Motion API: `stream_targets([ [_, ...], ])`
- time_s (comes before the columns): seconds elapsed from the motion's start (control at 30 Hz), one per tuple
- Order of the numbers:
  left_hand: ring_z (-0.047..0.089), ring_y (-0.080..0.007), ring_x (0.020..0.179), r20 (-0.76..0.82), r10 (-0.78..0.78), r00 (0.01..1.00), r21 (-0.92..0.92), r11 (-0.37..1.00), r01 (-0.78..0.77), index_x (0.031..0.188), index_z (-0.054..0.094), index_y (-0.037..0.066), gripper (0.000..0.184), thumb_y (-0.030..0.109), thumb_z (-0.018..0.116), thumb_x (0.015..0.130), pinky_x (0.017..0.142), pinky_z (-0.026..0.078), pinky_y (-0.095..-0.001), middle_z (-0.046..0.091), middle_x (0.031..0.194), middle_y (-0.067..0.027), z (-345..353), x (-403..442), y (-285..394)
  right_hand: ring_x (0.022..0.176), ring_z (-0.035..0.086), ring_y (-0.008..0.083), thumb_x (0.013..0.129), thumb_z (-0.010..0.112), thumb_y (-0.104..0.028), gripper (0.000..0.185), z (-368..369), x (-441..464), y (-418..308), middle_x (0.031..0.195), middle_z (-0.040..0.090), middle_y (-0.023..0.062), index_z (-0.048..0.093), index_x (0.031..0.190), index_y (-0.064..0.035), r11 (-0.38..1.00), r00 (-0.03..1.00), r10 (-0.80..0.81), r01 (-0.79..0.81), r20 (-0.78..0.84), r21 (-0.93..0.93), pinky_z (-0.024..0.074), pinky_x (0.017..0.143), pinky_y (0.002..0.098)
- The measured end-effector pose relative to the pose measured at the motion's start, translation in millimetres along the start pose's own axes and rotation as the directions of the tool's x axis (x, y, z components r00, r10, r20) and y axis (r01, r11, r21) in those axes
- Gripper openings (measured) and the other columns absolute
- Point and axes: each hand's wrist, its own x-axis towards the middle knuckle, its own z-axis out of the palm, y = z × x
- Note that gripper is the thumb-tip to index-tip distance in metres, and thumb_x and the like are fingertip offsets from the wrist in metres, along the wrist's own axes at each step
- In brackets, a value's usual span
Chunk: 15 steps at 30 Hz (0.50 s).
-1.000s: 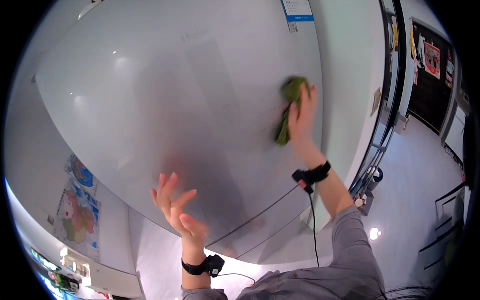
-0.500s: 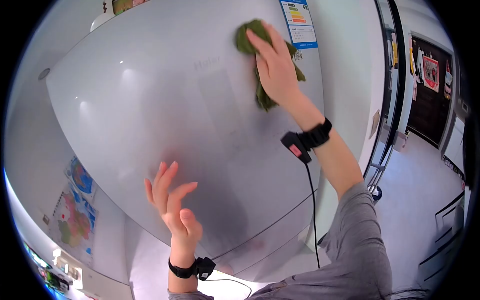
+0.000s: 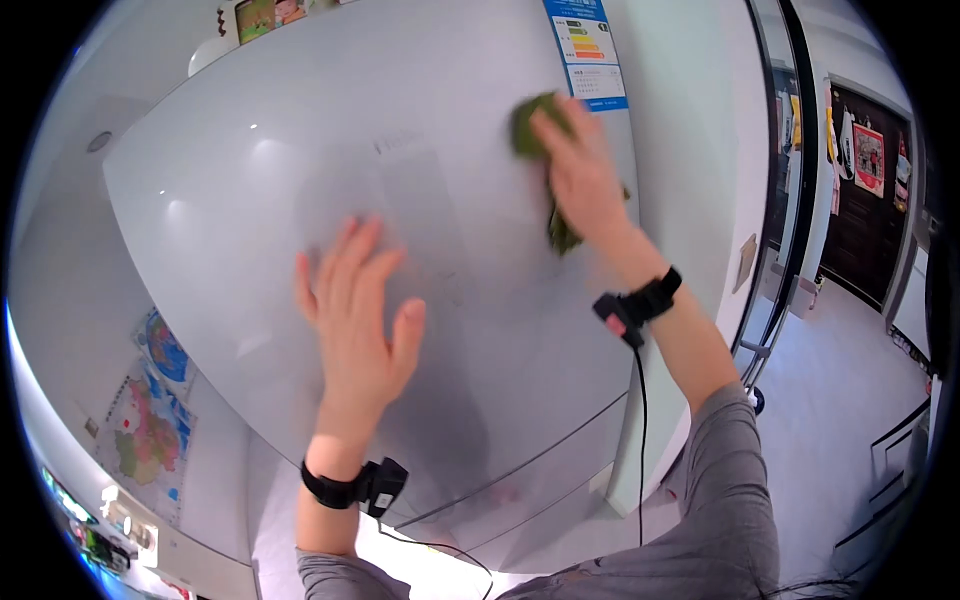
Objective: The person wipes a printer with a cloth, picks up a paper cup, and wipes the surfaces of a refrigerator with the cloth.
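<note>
A glossy silver-grey refrigerator door (image 3: 250,230) fills the middle of the head view. My right hand (image 3: 585,170) presses a dark green cloth (image 3: 535,125) against the door's upper right, just below a blue energy label (image 3: 585,55). Folds of the cloth hang out under the palm, and the hand is slightly blurred. Lower and to the left, my left hand (image 3: 355,315) is spread with nothing in it. Its fingers are at or close to the door surface; whether they touch cannot be made out. Each wrist wears a black strap with a small cabled device.
Framed pictures (image 3: 265,18) stand on top of the refrigerator. Colourful maps (image 3: 150,430) hang on the left wall. To the right are a glass sliding door frame (image 3: 785,200), a dark entrance door (image 3: 860,190) and dark chair-like rails (image 3: 900,440). A cable (image 3: 642,450) hangs from my right wrist.
My right hand has moved down and a little right with the cloth along the door. My left hand has risen toward the door's middle, its fingers now stretched upward.
</note>
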Motion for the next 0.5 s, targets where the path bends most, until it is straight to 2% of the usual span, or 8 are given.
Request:
stream_targets([
  [0.07, 0.038, -0.0285, 0.134, -0.034, 0.006, 0.999, 0.063, 0.998, -0.004, 0.119, 0.055, 0.006, 0.039, 0.034, 0.044, 0.095, 0.113, 0.008, -0.0487, 0.049, 0.137, -0.0111, -11.0, 11.6, -20.2, 0.117, 0.048, 0.0401, 0.080, 0.052, 0.002, 0.045, 11.0, 27.5, 36.3, 0.127, 0.051, 0.0215, 0.056, 0.124, -0.0061, 0.968, 0.963, 0.244, -0.235, -0.112, 0.085, 0.0381, 0.100, 0.0470],
  [0.1, 0.038, -0.0289, 0.134, -0.061, 0.014, 0.998, 0.117, 0.993, -0.007, 0.122, 0.053, 0.005, 0.040, 0.033, 0.045, 0.095, 0.114, 0.009, -0.0478, 0.048, 0.138, -0.0112, -17.5, 16.9, -30.3, 0.117, 0.048, 0.0401, 0.080, 0.052, 0.002, 0.045, 19.5, 41.0, 45.5, 0.127, 0.051, 0.0215, 0.056, 0.124, -0.0061, 0.969, 0.964, 0.237, -0.226, -0.123, 0.098, 0.0381, 0.100, 0.0470],
  [0.17, 0.036, -0.0291, 0.135, -0.083, 0.016, 0.996, 0.170, 0.985, -0.001, 0.126, 0.050, 0.005, 0.043, 0.035, 0.040, 0.097, 0.114, 0.009, -0.0466, 0.048, 0.139, -0.0118, -27.9, 28.0, -45.0, 0.116, 0.047, 0.0421, 0.083, 0.052, -0.001, 0.042, 30.7, 64.6, 48.0, 0.125, 0.051, 0.0248, 0.054, 0.125, -0.0039, 0.902, 0.865, 0.432, -0.409, -0.255, 0.141, 0.0383, 0.099, 0.0467],
  [0.23, 0.034, -0.0292, 0.137, -0.102, 0.016, 0.995, 0.218, 0.976, 0.007, 0.129, 0.048, 0.005, 0.046, 0.038, 0.035, 0.099, 0.114, 0.009, -0.0454, 0.047, 0.140, -0.0123, -38.4, 35.3, -53.3, 0.117, 0.046, 0.0420, 0.084, 0.051, -0.001, 0.042, 41.9, 90.2, 27.8, 0.125, 0.051, 0.0252, 0.053, 0.125, -0.0029, 0.939, 0.893, 0.342, -0.314, -0.293, 0.137, 0.0379, 0.100, 0.0472],
  [0.33, 0.038, -0.0302, 0.134, -0.136, 0.020, 0.991, 0.225, 0.974, 0.012, 0.127, 0.050, 0.005, 0.044, 0.035, 0.045, 0.095, 0.114, 0.010, -0.0460, 0.047, 0.140, -0.0120, -54.1, 39.9, -61.1, 0.119, 0.045, 0.0406, 0.087, 0.048, -0.008, 0.042, 53.6, 135.9, -15.7, 0.132, 0.047, 0.0231, 0.052, 0.129, -0.0070, 0.980, 0.947, 0.144, -0.095, -0.288, 0.177, 0.0377, 0.101, 0.0445],
  [0.4, 0.037, -0.0296, 0.135, -0.213, 0.049, 0.976, 0.184, 0.983, -0.010, 0.130, 0.047, 0.004, 0.047, 0.037, 0.044, 0.096, 0.114, 0.010, -0.0450, 0.046, 0.141, -0.0137, -63.9, 37.0, -65.6, 0.115, 0.051, 0.0366, 0.084, 0.053, -0.008, 0.038, 67.1, 162.9, -61.8, 0.131, 0.048, 0.0205, 0.056, 0.122, -0.0064, 0.986, 0.945, 0.162, -0.142, -0.285, 0.092, 0.0399, 0.099, 0.0483],
  [0.43, 0.037, -0.0296, 0.135, -0.217, 0.043, 0.975, 0.185, 0.983, -0.003, 0.130, 0.047, 0.004, 0.047, 0.037, 0.044, 0.096, 0.114, 0.010, -0.0450, 0.046, 0.141, -0.0137, -68.5, 35.0, -67.1, 0.116, 0.050, 0.0393, 0.084, 0.049, -0.003, 0.039, 62.5, 174.1, -87.2, 0.128, 0.048, 0.0250, 0.055, 0.122, -0.0004, 0.984, 0.950, 0.098, -0.048, -0.297, 0.173, 0.0396, 0.099, 0.0483],
  [0.5, 0.033, -0.0282, 0.138, -0.332, 0.040, 0.942, 0.185, 0.982, 0.023, 0.134, 0.043, 0.004, 0.049, 0.038, 0.035, 0.100, 0.114, 0.015, -0.0436, 0.044, 0.143, -0.0153, -80.1, 30.0, -73.6, 0.117, 0.048, 0.0380, 0.083, 0.049, -0.002, 0.041, 71.9, 188.6, -135.5, 0.125, 0.049, 0.0231, 0.053, 0.124, -0.0019, 0.964, 0.949, 0.082, 0.003, -0.304, 0.267, 0.0395, 0.098, 0.0495],
])
